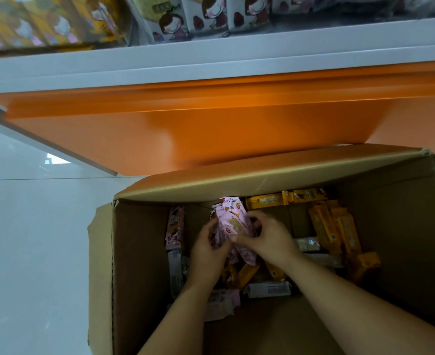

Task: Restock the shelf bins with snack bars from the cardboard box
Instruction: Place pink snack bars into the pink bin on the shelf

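pale glossy tile floor (32, 239) carries an open cardboard box (139, 252), set just in front of the shelf unit's orange base panel (211, 129); far flap touching it or v. near, can't tell. loose snack bars (324, 226) lie on the box bottom w/ pink, yellow & pale wrappers. up top, white shelf (211, 55) holds yellow packs (44, 24) at left, white cartoon-girl boxes (203, 19) to their right.

I can read no words here: the print on the pink snack bars (233, 221) at frame centre and the yellow bars (265, 202) just right of them is too blurred
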A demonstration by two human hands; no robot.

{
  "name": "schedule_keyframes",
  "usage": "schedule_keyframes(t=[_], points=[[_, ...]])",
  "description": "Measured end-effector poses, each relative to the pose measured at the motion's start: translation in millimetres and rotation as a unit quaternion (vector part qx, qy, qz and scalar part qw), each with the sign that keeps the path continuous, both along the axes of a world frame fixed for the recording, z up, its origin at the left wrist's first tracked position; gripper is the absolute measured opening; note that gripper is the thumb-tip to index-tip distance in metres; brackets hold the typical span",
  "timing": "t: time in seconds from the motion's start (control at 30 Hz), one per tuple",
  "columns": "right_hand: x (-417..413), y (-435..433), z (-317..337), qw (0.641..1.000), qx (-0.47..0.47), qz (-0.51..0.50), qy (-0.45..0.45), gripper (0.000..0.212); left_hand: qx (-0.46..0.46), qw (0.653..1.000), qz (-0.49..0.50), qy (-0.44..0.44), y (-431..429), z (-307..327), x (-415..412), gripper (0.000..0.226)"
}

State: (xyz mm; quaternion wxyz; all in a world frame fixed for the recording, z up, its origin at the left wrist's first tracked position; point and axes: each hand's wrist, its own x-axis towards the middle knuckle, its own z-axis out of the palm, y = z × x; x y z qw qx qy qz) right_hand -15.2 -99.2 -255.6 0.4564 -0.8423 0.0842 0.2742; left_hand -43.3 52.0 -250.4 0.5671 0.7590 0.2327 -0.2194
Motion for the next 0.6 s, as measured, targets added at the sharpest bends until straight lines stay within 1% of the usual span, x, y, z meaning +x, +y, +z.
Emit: schedule_keyframes(t=[0.1, 0.2, 0.37, 0.5, 0.6], points=[[-1.8, 3.7, -1.4, 0.996, 0.071, -0.039, 0.030, 0.046, -0.003, 1.000, 0.004, -0.004, 1.7, -2.2, -0.7, 0.054], [-0.8, 5.3, -1.9, 0.985, 0.146, -0.057, 0.075, 0.046, -0.009, 1.000, 0.006, -0.001, 1.2, -3.8, -1.3, 0.054], [-0.3, 7.8, -4.7, 0.967, 0.217, -0.073, 0.114, 0.043, -0.020, 1.000, 0.002, -0.003, 4.0, -3.9, -0.1, 0.051], [-0.4, 8.4, -4.3, 0.961, 0.237, -0.078, 0.118, 0.039, -0.024, 1.000, 0.003, -0.004, 3.9, -4.8, -2.1, 0.051], [-1.0, 5.5, -0.6, 0.959, 0.247, -0.076, 0.113, 0.043, -0.036, 0.999, 0.002, 0.002, 3.4, -3.0, -2.8, 0.052]])
